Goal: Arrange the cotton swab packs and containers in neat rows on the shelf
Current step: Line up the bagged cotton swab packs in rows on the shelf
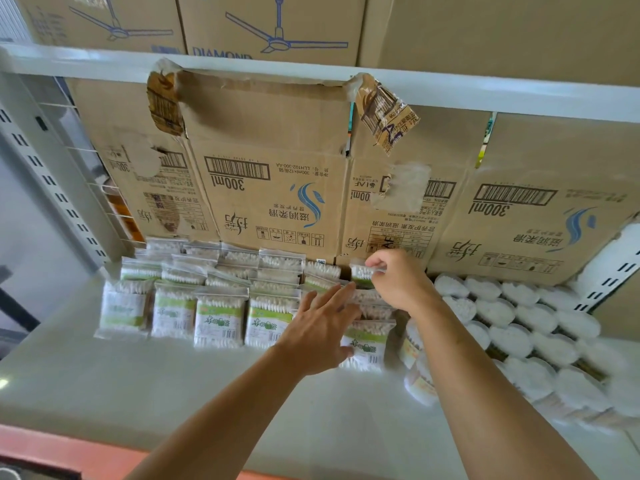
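Observation:
Several clear cotton swab packs (219, 316) with green-and-white labels stand in rows on the white shelf (173, 386), from the left to the middle. Round cotton swab containers (540, 327) with white tops fill the right side in rows. My left hand (320, 327) lies flat with straight fingers against the packs in the rightmost column, above the front pack (367, 344). My right hand (398, 280) reaches to the back of that column and pinches the top edge of a rear pack (360, 271).
Flattened cardboard boxes (277, 188) line the back of the shelf. More cartons (270, 26) sit on the shelf above. A white slotted upright (52, 181) stands at the left and another (609, 278) at the right. The shelf's front edge is red (69, 448).

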